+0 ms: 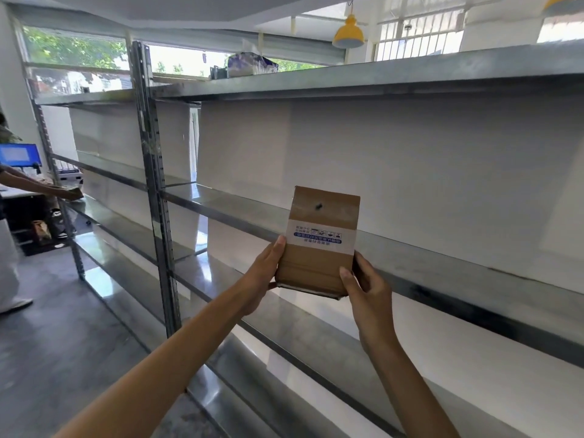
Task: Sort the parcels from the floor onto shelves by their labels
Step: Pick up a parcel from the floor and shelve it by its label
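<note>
A small brown cardboard parcel (319,241) with a white and blue tape band across its middle is held up in front of the metal shelving. My left hand (264,273) grips its lower left edge. My right hand (366,286) holds its lower right corner. The parcel hovers upright over the front edge of the middle shelf (442,263), and I cannot tell whether it touches it. The shelf boards behind it carry nothing.
A grey metal upright post (155,184) divides the rack at the left. The top shelf (347,77) carries a purple and white package (249,64). Another person's arm (38,186) reaches in at far left beside a blue screen (19,154). Dark floor lies at lower left.
</note>
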